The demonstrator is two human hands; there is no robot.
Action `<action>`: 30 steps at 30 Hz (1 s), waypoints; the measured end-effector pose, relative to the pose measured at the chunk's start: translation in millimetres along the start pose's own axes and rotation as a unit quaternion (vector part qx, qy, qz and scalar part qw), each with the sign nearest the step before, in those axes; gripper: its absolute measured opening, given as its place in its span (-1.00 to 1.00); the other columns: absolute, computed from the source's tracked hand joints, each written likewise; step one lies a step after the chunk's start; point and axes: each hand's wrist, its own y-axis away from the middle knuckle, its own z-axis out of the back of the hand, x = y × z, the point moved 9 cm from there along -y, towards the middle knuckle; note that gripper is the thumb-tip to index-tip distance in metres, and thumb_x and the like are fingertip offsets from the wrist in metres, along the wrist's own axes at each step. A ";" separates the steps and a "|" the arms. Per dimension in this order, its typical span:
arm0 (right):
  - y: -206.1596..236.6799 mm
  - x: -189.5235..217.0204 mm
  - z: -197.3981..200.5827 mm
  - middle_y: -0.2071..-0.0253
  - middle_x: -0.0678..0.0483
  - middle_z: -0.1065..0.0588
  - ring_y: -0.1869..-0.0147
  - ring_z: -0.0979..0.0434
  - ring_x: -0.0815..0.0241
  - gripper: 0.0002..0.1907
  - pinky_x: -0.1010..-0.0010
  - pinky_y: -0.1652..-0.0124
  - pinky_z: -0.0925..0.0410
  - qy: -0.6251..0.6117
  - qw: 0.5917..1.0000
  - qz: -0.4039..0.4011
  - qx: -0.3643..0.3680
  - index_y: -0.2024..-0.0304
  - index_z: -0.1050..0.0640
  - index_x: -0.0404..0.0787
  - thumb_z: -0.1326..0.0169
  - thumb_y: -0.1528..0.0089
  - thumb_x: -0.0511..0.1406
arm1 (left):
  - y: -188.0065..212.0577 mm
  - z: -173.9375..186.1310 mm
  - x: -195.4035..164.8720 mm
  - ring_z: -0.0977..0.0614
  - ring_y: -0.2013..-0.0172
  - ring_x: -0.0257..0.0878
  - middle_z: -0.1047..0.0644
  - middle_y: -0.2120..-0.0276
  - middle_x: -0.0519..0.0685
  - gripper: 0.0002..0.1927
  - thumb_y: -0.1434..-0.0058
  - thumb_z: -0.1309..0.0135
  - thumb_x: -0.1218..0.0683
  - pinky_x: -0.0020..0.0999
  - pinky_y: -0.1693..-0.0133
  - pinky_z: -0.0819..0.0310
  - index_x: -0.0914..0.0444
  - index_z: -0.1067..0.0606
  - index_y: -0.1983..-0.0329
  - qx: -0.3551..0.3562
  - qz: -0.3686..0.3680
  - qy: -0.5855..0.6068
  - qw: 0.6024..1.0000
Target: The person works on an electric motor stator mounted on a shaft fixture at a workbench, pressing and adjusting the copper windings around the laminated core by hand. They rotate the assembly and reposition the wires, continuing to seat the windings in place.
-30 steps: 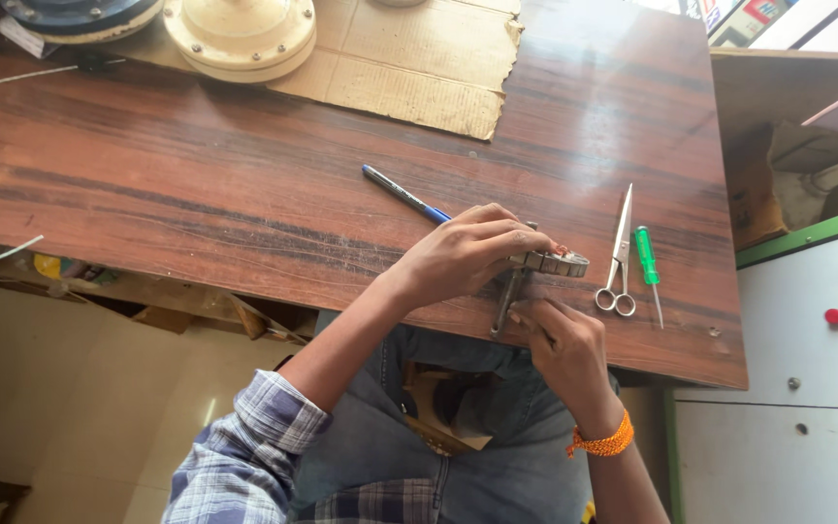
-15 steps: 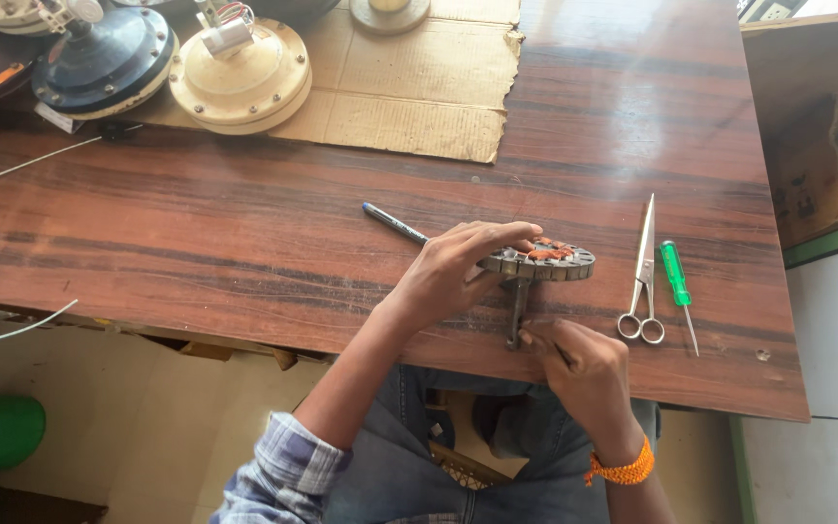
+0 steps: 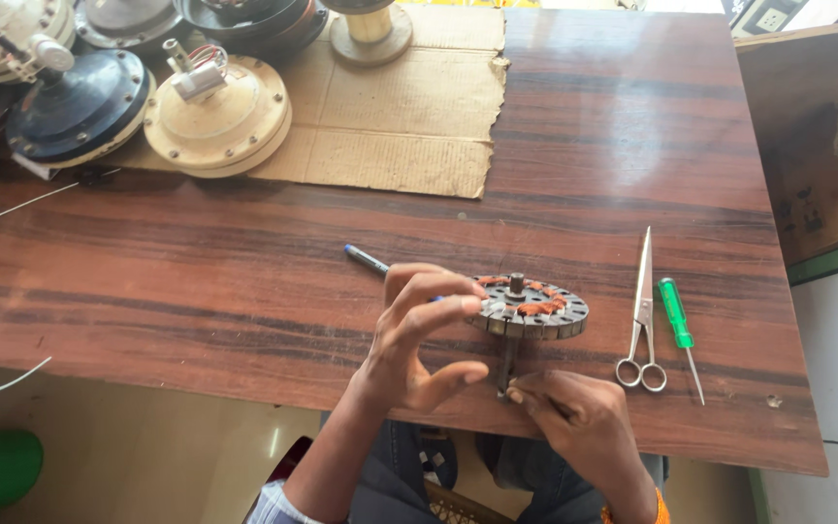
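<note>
A round slotted metal motor stator [image 3: 533,308] with copper windings and a central shaft is held just above a brown wooden table [image 3: 244,262]. My left hand [image 3: 419,340] grips the stator's left rim with fingers and thumb. My right hand [image 3: 574,417] pinches the lower end of the shaft from below, near the table's front edge. A blue pen [image 3: 369,260] lies just behind my left hand.
Steel scissors [image 3: 640,315] and a green-handled screwdriver [image 3: 677,320] lie to the right of the stator. A cardboard sheet [image 3: 390,107] at the back holds cream and dark round fan motor housings [image 3: 215,116]. White wires [image 3: 12,209] trail off the left edge.
The view has tilted up, showing more of the table's back. Both hands keep their hold, and the stator now lies flatter with its top face showing.
</note>
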 end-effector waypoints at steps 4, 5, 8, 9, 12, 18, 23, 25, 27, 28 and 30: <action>-3.0 -1.7 -5.2 0.41 0.07 -0.71 0.42 -0.76 0.30 -0.89 0.50 0.42 -0.51 -0.018 1.000 -0.008 0.018 0.32 -0.70 -0.24 -0.29 -0.08 -0.39 | 1.0 5.7 1.9 -0.49 -0.17 -0.12 -0.56 -0.08 -0.08 -0.50 -0.32 -0.18 -0.27 -0.18 -0.19 -0.40 0.04 -0.47 -0.19 -0.011 0.000 -0.016 1.000; -2.7 -2.0 -5.1 0.41 0.07 -0.72 0.42 -0.76 0.31 -0.88 0.50 0.41 -0.50 -0.022 0.999 -0.002 0.025 0.31 -0.70 -0.24 -0.28 -0.08 -0.39 | 1.0 6.0 0.2 -0.50 -0.17 -0.12 -0.56 -0.07 -0.09 -0.51 -0.32 -0.18 -0.27 -0.17 -0.19 -0.41 0.05 -0.49 -0.17 -0.012 0.000 -0.019 1.000; -3.6 -5.2 -8.0 0.41 0.08 -0.72 0.42 -0.77 0.30 -0.88 0.48 0.40 -0.49 -0.021 0.999 0.005 0.035 0.32 -0.70 -0.23 -0.30 -0.07 -0.38 | -2.2 6.8 -2.1 -0.48 -0.14 -0.11 -0.56 -0.05 -0.10 -0.56 -0.27 -0.20 -0.24 -0.15 -0.21 -0.40 0.06 -0.54 -0.09 -0.004 0.001 -0.019 1.000; -3.0 -6.5 -9.5 0.41 0.07 -0.72 0.42 -0.77 0.29 -0.88 0.48 0.40 -0.50 -0.017 0.999 0.005 0.039 0.33 -0.70 -0.23 -0.31 -0.07 -0.37 | -3.0 6.9 -2.8 -0.48 -0.13 -0.10 -0.56 -0.05 -0.10 -0.58 -0.25 -0.22 -0.21 -0.14 -0.21 -0.40 0.06 -0.56 -0.06 -0.001 0.004 -0.017 1.000; -1.9 -8.5 -9.8 0.40 0.06 -0.72 0.40 -0.77 0.26 -0.89 0.48 0.41 -0.56 -0.001 0.998 0.030 0.049 0.34 -0.70 -0.23 -0.32 -0.07 -0.36 | -9.4 4.3 2.7 -0.49 -0.08 -0.15 -0.57 0.03 -0.15 -0.76 -0.27 -0.28 -0.04 -0.20 -0.14 -0.42 0.07 -0.61 0.03 -0.012 0.027 -0.087 0.996; -1.9 -25.2 -14.9 0.39 0.09 -0.74 0.29 -0.75 0.27 -0.92 0.47 0.30 -0.54 -0.026 0.992 -0.017 0.122 0.33 -0.68 -0.24 -0.24 -0.11 -0.40 | -10.8 -8.8 23.6 -0.56 0.08 -0.20 -0.60 0.17 -0.11 -0.89 -0.31 -0.22 0.09 -0.31 0.08 -0.55 0.17 -0.62 0.13 0.028 0.109 -0.002 0.994; -5.8 -27.3 -21.3 0.45 0.10 -0.74 0.34 -0.74 0.26 -0.89 0.45 0.34 -0.52 -0.045 0.982 -0.045 0.180 0.32 -0.71 -0.21 -0.26 -0.08 -0.38 | -6.9 -3.6 20.5 -0.58 0.11 -0.19 -0.60 0.19 -0.10 -0.85 -0.33 -0.19 0.03 -0.25 0.07 -0.55 0.17 -0.62 0.14 0.021 0.093 -0.014 0.995; -5.2 -24.2 -21.5 0.47 0.10 -0.74 0.36 -0.74 0.26 -0.91 0.45 0.35 -0.52 -0.056 0.979 -0.039 0.191 0.34 -0.72 -0.20 -0.27 -0.09 -0.38 | -5.3 -3.5 18.6 -0.58 0.09 -0.19 -0.59 0.17 -0.09 -0.84 -0.34 -0.19 0.01 -0.24 0.07 -0.56 0.16 -0.62 0.11 0.018 0.084 -0.020 0.996; -4.5 -16.9 -20.4 0.46 0.11 -0.74 0.36 -0.74 0.25 -0.95 0.45 0.34 -0.53 -0.084 0.978 -0.011 0.190 0.38 -0.71 -0.22 -0.27 -0.10 -0.38 | -3.5 -3.7 16.1 -0.59 0.06 -0.18 -0.57 0.13 -0.08 -0.82 -0.35 -0.18 0.00 -0.22 0.06 -0.58 0.14 -0.60 0.06 0.015 0.071 -0.036 0.997; -3.8 -14.1 -18.9 0.46 0.10 -0.73 0.36 -0.76 0.25 -0.94 0.45 0.35 -0.54 -0.078 0.980 0.000 0.183 0.37 -0.71 -0.23 -0.27 -0.10 -0.38 | -2.6 -5.0 14.1 -0.59 0.06 -0.18 -0.55 0.09 -0.07 -0.81 -0.37 -0.16 0.02 -0.23 0.06 -0.60 0.13 -0.59 0.00 0.021 0.062 -0.065 0.996; -5.2 -9.6 -17.1 0.45 0.08 -0.72 0.37 -0.79 0.25 -0.92 0.45 0.36 -0.56 -0.067 0.984 0.022 0.166 0.34 -0.70 -0.24 -0.26 -0.10 -0.39 | -1.3 -7.9 11.6 -0.60 0.05 -0.19 -0.53 0.01 -0.05 -0.75 -0.41 -0.12 0.05 -0.26 0.05 -0.63 0.11 -0.56 -0.13 0.035 0.044 -0.121 0.991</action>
